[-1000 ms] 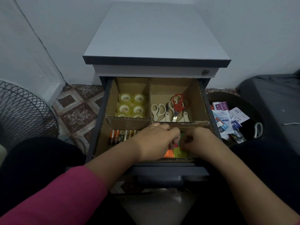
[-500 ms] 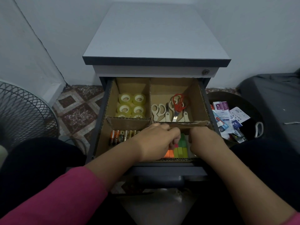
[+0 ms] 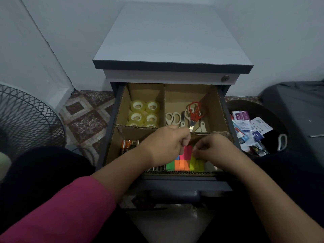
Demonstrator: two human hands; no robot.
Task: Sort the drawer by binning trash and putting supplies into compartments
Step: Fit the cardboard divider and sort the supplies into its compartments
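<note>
Open drawer [image 3: 226,109], cardboard-divided into four compartments. Beyond the fingers [image 3: 185,137]: tape rolls [image 3: 144,114] far left, scissors [image 3: 185,117] far right. Left of fingers: batteries [image 3: 127,146]. Under and just nearer than fingers: coloured sticky notes [image 3: 184,163].

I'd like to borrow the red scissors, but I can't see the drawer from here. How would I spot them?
Look in the open drawer of the grey cabinet, in the far right cardboard compartment beside the one that holds tape rolls. The red scissors lie there among cream-handled scissors, and they alone have red handles.
</note>
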